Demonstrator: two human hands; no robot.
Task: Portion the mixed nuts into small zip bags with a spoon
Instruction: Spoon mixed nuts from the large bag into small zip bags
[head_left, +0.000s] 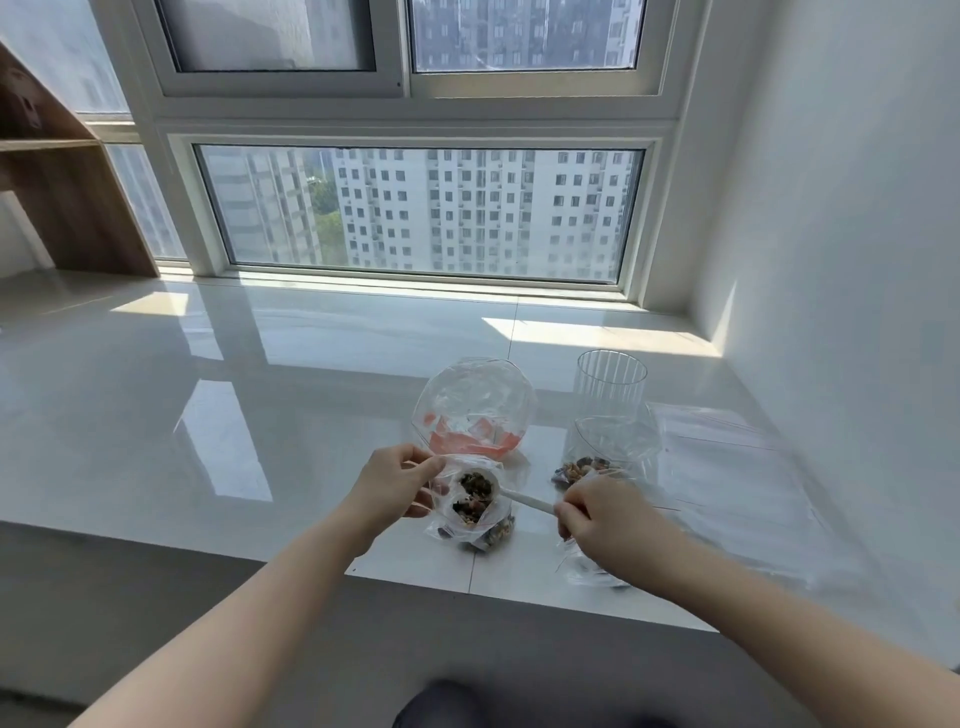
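A small clear zip bag (475, 525) stands on the white sill, part filled with mixed nuts. My left hand (396, 488) pinches its rim on the left and holds the mouth wide. My right hand (597, 512) grips the handle of a white spoon (522, 499); the bowl, heaped with nuts, sits inside the bag's mouth. A second small bag with nuts (605, 457) stands to the right, behind my right hand. Behind the held bag stands a bigger clear bag with an orange bottom (475, 410), its mouth gaping.
A ribbed clear glass (612, 376) stands at the back right. Flat unused zip bags (727, 467) lie on the sill to the right, another one partly under my right wrist. The sill's front edge (363, 571) runs just below the bags. A white wall closes the right side.
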